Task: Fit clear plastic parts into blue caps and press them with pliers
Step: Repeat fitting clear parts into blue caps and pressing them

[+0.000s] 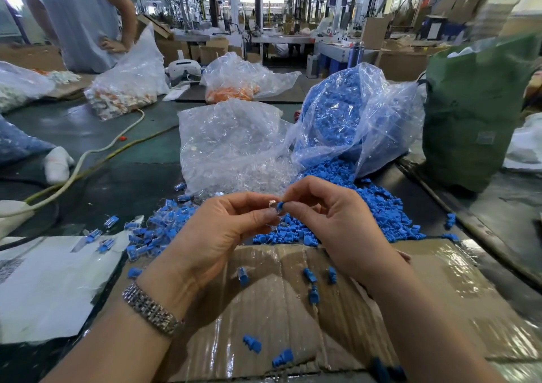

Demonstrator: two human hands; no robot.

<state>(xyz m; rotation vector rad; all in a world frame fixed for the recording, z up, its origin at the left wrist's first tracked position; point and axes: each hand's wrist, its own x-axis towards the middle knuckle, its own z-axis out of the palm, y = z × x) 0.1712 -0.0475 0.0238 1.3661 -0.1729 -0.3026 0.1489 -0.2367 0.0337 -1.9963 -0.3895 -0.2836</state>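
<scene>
Head view, left hand (223, 224) pinching clear part (271, 204), right hand (331, 215) pinching blue cap (280, 205)

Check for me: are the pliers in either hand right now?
No. The left hand pinches a clear plastic part and the right hand pinches a blue cap; no pliers in either.

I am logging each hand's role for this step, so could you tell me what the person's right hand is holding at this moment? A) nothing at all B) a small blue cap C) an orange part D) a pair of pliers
B: the right hand pinches a small blue cap at its fingertips, brought up against the clear plastic part held by the left hand; no pliers are in view.
</scene>
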